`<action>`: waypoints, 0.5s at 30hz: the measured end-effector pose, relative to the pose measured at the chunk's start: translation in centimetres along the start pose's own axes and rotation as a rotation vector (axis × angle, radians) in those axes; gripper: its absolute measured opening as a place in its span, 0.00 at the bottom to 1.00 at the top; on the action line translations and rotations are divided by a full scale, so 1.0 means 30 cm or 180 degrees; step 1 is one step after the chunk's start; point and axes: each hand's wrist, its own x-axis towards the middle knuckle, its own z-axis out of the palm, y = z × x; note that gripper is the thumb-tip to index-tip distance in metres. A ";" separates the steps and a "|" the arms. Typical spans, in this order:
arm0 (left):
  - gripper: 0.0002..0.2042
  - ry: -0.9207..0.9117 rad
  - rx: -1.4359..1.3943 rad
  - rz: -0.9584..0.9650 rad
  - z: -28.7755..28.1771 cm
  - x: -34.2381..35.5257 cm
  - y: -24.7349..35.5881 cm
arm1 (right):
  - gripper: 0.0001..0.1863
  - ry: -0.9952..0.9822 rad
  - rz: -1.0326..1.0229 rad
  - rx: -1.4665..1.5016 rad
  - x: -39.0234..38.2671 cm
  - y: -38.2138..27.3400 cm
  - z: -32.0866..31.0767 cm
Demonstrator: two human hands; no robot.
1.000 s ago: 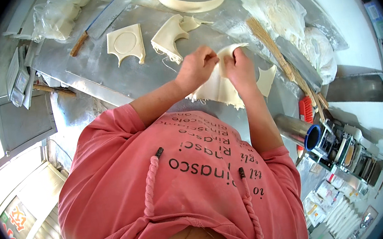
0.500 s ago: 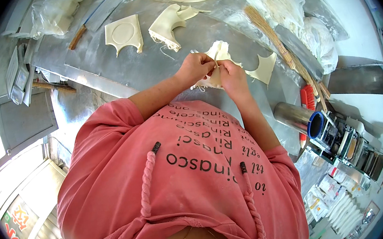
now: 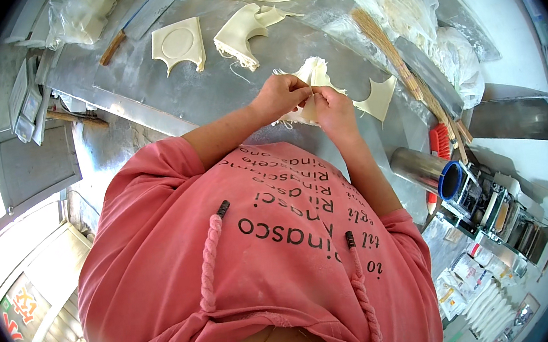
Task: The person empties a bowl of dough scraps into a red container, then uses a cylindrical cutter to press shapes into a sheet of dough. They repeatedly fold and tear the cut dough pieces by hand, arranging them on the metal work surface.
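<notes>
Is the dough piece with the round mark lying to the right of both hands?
No, the marked dough piece lies on the table, to the left of both the left hand and the right hand.

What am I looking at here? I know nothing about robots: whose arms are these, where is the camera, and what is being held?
There is no robot: a person in a pink top works bare-handed. Every picture comes from one wide fisheye camera worn on the head, looking down, so straight edges bend near the rim.

The left hand and right hand meet at the fingertips and seem to pinch part of a pale dough-like piece; the fingers hide the exact grip.

On the metal table lie more pale pieces: a squarish one marked with a circle, a curved one, and another at right. A straw brush lies farther right.
</notes>
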 end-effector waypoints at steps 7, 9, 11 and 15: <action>0.07 0.0025 0.0189 -0.0080 0.000 0.017 -0.002 | 0.12 0.0002 0.0191 0.0284 0.001 0.023 0.001; 0.07 0.0041 0.0232 -0.0074 0.002 0.019 -0.002 | 0.11 0.0097 0.0159 0.0396 0.000 0.029 -0.004; 0.07 0.0032 0.0291 -0.0052 0.008 0.013 0.000 | 0.12 -0.0006 0.0460 0.0380 0.008 0.040 -0.008; 0.07 0.0050 0.0783 0.0395 0.023 0.001 0.019 | 0.12 -0.0051 0.0404 0.0152 0.016 0.036 -0.004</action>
